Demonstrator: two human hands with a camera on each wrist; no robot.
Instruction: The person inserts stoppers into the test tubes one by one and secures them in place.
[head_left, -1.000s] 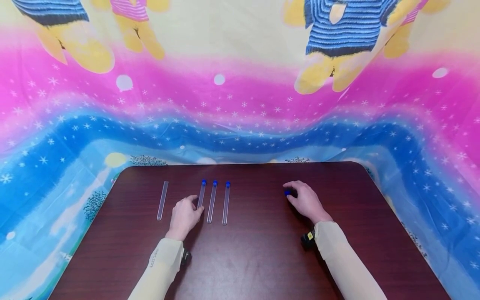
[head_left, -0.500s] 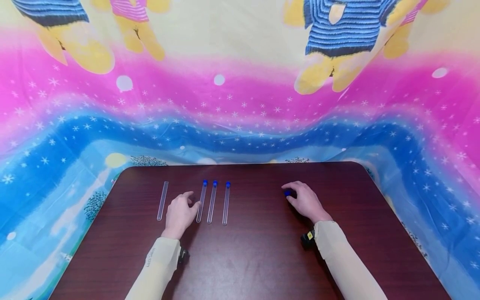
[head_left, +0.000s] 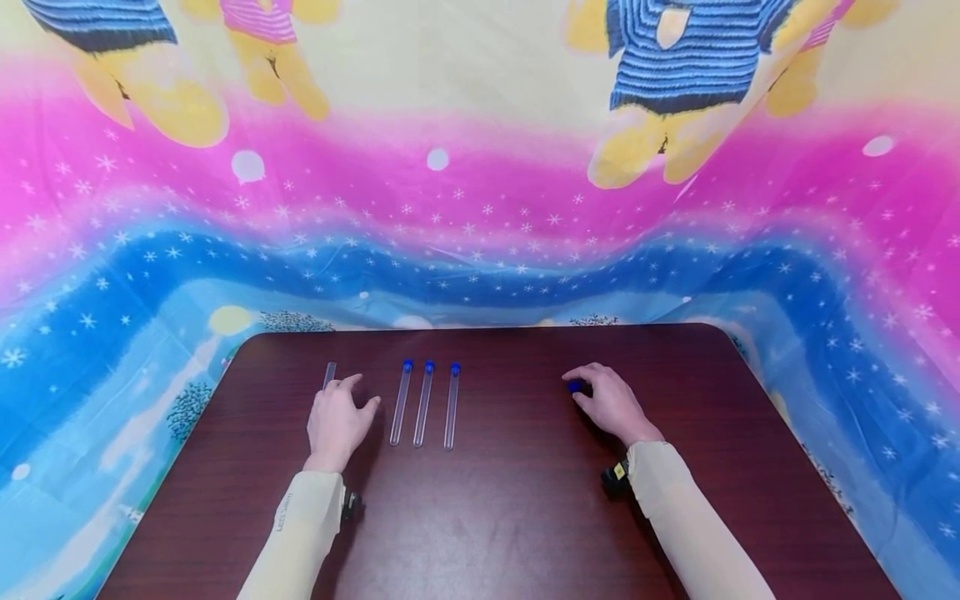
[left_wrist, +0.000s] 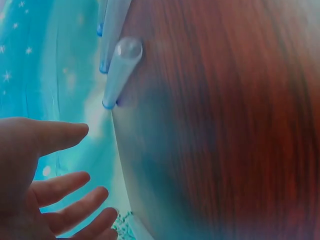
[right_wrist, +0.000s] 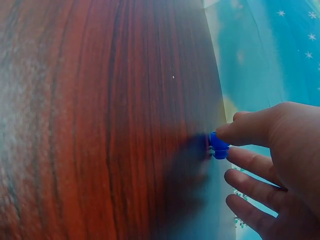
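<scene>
My left hand (head_left: pixel 336 425) hovers over an uncapped clear test tube (head_left: pixel 330 372), fingers loosely spread and holding nothing; it hides most of that tube. To its right lie three clear test tubes (head_left: pixel 401 408) with blue caps, side by side, their capped ends toward the far edge. The left wrist view shows these tubes (left_wrist: pixel 120 72) end-on, beyond the thumb. On the right, my right hand (head_left: pixel 611 404) stays low at the table and pinches a small blue cap (right_wrist: pixel 220 146) between thumb and index finger. The other fingers of that hand stretch out below it.
The dark brown wooden table (head_left: pixel 495 500) has rounded far corners. Behind it and along both sides hangs a cloth (head_left: pixel 480 208) printed in blue, pink and yellow. Each wrist wears a small black camera (head_left: pixel 615 481) at the sleeve cuff.
My left hand has let go of the leftmost capped tube and moved left, over the uncapped one. The right hand and its blue cap have stayed in place.
</scene>
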